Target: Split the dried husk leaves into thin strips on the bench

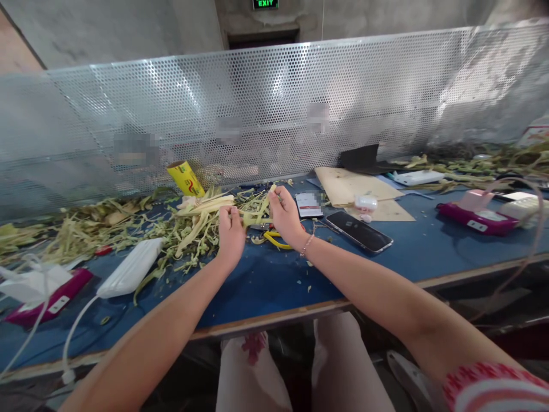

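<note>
Over the blue table (274,280), a pale green plant strip (256,219) runs between my two hands. My left hand (231,233) is closed, pinching the strip's left part between thumb and fingers. My right hand (285,216) is closed too, gripping its other end, with a tip standing up above the fingers. Behind and left of my left hand lies a heap of dry stems and leaves (193,232), with thicker pale stalks (210,203) on top. Yellow-handled scissors (277,240) lie just below my right hand, partly hidden by it.
A phone (360,230), brown paper (347,186) and a white earbud case (366,202) lie to the right. At left are a white power bank (131,268) and a purple socket block (51,297) with cables. A perforated metal screen (274,114) stands behind; a yellow tube (186,178) leans near it.
</note>
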Demonstrator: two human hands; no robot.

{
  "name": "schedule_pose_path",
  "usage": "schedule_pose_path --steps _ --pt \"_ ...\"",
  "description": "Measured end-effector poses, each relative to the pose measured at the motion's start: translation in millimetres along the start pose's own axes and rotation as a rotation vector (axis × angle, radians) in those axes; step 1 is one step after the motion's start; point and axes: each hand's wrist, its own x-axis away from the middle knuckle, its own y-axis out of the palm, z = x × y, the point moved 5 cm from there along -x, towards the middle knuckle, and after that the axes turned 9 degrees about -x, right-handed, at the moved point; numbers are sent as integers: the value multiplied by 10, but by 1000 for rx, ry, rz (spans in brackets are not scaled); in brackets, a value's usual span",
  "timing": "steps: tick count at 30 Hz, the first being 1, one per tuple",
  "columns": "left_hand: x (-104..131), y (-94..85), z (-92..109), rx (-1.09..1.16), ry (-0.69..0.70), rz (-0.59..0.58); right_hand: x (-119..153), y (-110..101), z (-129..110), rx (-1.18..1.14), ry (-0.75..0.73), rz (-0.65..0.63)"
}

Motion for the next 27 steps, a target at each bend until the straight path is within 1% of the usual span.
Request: schedule_pose_path --steps 2,5,7,9,12,14,16,19,22,24,25,27 --pt "-15 12 -22 29 -31 10 8 -8 7 -92 44 41" --pt "-24 31 -39 75 -80 10 16 1 1 -124 59 36" --pt "-26 22 -33 76 -82 19 22 10 0 -109 52 17" --pt "-27 -5 -15 45 -51 28 34 38 13 -72 52 -32" --pt "-23 -54 24 -14 3 45 66 110 42 4 50 -154" --pt "-15 -76 52 -37 15 51 83 149 49 104 17 -232" --pt "-6 -78 87 -48 18 36 84 158 43 246 -38 -275" --pt "3 -44 128 -37 -1 -29 56 120 13 414 -130 -255" --pt "-1 12 108 7 -71 -105 25 90 -15 488 -204 -229" --pt "-11 57 63 51 -115 -147 16 105 -16 512 -239 -257" --pt "-19 78 34 79 -133 -158 15 119 -10 522 -250 -278" --pt "-41 93 -18 121 -134 -127 13 146 12 535 -255 -306"
